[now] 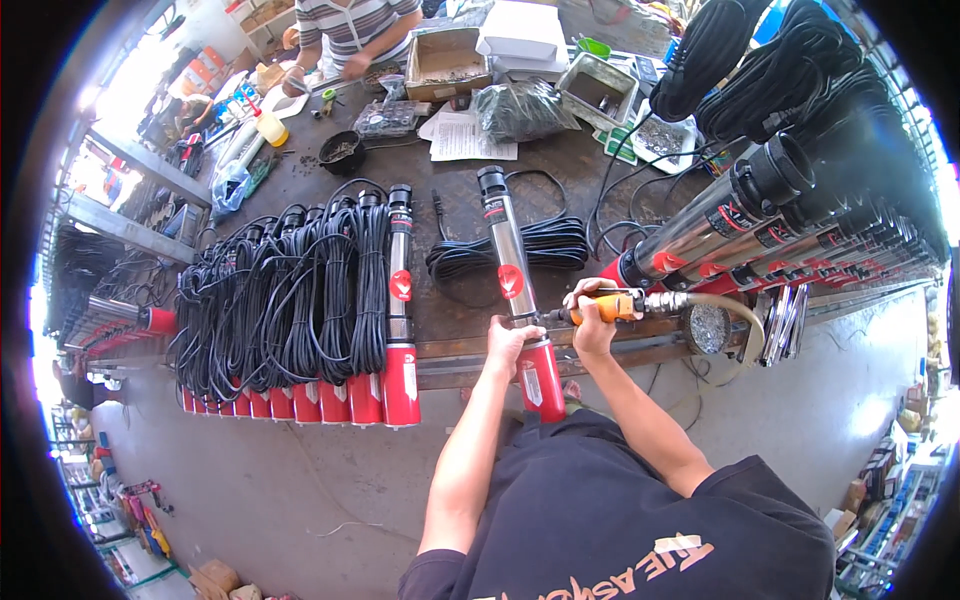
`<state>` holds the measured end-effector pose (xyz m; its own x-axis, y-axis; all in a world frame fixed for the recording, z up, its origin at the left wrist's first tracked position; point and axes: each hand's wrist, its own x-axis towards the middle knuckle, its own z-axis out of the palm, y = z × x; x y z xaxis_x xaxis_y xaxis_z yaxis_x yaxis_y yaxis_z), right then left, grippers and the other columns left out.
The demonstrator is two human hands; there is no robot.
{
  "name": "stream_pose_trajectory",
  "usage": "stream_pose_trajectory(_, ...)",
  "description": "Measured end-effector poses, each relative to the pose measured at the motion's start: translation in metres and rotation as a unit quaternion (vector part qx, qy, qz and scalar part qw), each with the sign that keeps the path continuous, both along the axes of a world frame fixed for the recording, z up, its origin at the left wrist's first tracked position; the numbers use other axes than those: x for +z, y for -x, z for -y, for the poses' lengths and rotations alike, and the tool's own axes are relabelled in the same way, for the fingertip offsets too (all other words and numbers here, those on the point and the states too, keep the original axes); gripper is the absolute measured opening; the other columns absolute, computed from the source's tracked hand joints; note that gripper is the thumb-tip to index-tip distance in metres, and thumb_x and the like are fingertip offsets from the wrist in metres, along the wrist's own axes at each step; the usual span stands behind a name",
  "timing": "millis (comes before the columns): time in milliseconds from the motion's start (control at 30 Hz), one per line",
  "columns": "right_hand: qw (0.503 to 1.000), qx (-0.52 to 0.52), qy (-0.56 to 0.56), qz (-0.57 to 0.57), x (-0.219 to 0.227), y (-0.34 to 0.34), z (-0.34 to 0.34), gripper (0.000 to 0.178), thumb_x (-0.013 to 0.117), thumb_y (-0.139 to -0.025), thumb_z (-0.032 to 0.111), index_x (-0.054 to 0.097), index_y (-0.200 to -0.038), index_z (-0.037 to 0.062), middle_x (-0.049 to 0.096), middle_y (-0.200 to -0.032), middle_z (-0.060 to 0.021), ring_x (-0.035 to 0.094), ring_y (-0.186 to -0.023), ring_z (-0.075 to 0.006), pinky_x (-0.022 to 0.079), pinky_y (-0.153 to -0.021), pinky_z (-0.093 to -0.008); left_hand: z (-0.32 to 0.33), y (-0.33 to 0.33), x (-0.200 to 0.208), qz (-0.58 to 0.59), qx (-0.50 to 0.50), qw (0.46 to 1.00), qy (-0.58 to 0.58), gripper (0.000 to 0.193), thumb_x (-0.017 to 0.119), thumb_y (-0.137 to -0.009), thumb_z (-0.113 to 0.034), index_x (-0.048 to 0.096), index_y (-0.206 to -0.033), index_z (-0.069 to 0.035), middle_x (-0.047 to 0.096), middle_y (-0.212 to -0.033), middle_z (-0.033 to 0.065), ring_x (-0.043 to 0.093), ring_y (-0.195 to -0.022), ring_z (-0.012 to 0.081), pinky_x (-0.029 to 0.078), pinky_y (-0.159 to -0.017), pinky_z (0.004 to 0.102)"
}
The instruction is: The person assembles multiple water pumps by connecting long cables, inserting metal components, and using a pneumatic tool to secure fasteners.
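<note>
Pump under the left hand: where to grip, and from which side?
Probably the red end, from the near side: this end of the pump is cylindrical and appears to jut past the table's edge, so fingers could wrap it. Higher up, coiled black cable flanks the steel barrel.

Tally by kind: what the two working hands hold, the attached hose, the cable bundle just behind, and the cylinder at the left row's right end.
Silver-and-red metal cylinders: 2 (one in the left hand, one unheld)
Orange handheld power tool: 1 (in the right hand)
Beige flexible hose: 1
Black coiled cable bundle: 1
Total: 5
</note>
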<state>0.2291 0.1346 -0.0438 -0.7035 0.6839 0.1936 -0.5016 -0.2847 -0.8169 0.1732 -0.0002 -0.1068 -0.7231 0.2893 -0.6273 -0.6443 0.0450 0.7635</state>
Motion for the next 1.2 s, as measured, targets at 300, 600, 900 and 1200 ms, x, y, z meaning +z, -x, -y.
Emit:
stream_pose_trajectory(300,0.811,0.140,-0.557,0.112,-0.013,-0.078,-0.027,0.025,0.071,-0.077,0.012,0.066,-0.101,0.0092,0.062,-0.114,-0.0097,0.062,-0.100,-0.0274,0.048,-0.089,-0.0414,0.003,-0.004,-0.005,0.006,0.019,0.999,-0.049,0.063,0.082,-0.068,-0.002,0.046,-0.120,0.001,0.063,-0.104,0.0166,0.068,-0.089,0.0263,0.060,-0.073,0.0430)
stream_pose_trajectory(600,0.626,-0.170,-0.586,0.487,-0.034,-0.124,-0.102,0.045,0.058,-0.075,0.001,0.057,-0.120,-0.0012,0.056,-0.118,-0.0257,0.054,-0.110,-0.0444,0.043,-0.099,-0.0532,0.004,-0.004,-0.004,0.011,0.006,0.998,-0.062,0.062,0.082,-0.069,-0.003,0.045,-0.118,-0.002,0.062,-0.100,0.0133,0.068,-0.085,0.0240,0.061,-0.073,0.0401)
stream_pose_trajectory(900,0.488,-0.162,-0.273,0.813,-0.031,-0.156,-0.238,0.037,0.076,-0.081,0.030,0.074,-0.113,0.0111,0.071,-0.120,-0.0165,0.067,-0.115,-0.0351,0.053,-0.098,-0.0452,0.006,-0.004,0.016,0.013,0.006,0.998,-0.060,0.061,0.081,-0.068,-0.004,0.045,-0.118,-0.001,0.062,-0.101,0.0147,0.068,-0.085,0.0239,0.061,-0.070,0.0390)
stream_pose_trajectory(1200,0.530,-0.311,-0.299,0.730,-0.029,-0.160,-0.240,0.021,0.074,-0.081,0.030,0.080,-0.096,0.0155,0.076,-0.097,-0.0146,0.072,-0.096,-0.0351,0.057,-0.085,-0.0454,0.008,-0.002,0.000,0.032,0.008,0.997,-0.072,0.068,0.081,-0.068,-0.005,0.044,-0.125,-0.002,0.062,-0.107,0.0166,0.069,-0.087,0.0262,0.062,-0.065,0.0390)
